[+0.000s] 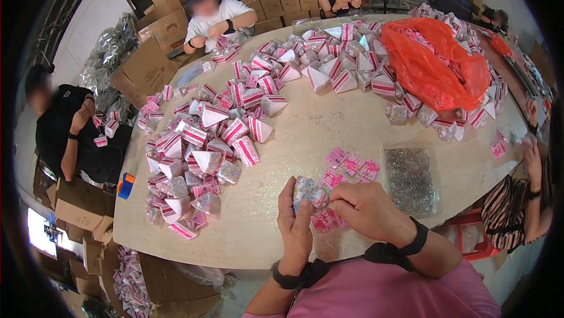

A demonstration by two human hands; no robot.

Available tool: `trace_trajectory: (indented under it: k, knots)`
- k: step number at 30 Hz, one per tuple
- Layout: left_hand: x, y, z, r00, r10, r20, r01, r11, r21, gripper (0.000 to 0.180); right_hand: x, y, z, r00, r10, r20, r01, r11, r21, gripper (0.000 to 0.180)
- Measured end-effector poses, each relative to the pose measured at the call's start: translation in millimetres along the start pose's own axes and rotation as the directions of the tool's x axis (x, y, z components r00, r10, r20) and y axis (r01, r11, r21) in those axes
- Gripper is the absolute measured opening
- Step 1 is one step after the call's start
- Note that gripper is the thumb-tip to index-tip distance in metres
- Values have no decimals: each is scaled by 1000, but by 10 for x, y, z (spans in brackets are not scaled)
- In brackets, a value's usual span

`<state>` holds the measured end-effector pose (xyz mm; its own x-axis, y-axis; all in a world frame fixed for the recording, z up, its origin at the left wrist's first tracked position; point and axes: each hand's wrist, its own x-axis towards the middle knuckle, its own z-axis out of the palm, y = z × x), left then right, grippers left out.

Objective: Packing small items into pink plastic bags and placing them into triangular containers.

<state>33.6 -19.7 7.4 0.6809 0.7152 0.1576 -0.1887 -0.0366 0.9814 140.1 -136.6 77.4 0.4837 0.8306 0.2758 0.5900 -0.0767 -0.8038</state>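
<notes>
My left hand [295, 229] and my right hand [365, 208] are both closed on one small clear bag of pastel candies [310, 192], held just above the near edge of the round table [329, 133]. The right hand pinches the bag's top; the left cups its side. A pink striped card [324, 221] shows under my right fingers. Several loose pink cards [351, 167] lie on the table just beyond my hands.
A clear flat box of metal staples [410, 179] lies to the right. Heaps of finished pink-and-white triangular packets [202, 142] cover the left and far side. An orange plastic bag [437, 65] sits far right. Other people sit around; cardboard boxes [147, 68] stand behind.
</notes>
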Motion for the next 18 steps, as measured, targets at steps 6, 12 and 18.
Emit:
trace_trajectory:
  k: [6, 12, 18]
  knots:
    - [-6, -30, 4, 1000, 10, 2, -10, 1000, 22, 52, -8, 19, 10, 1000, 24, 18, -24, 1000, 2, 8]
    - [-32, -2, 23, 998, 60, -4, -59, 994, 93, 49, -23, 24, 53, 1000, 11, -2, -11, 999, -47, 9]
    - [-35, 21, 27, 998, 64, -22, -62, 993, 97, 49, -23, -19, 52, 996, 92, 12, -92, 995, 33, 16]
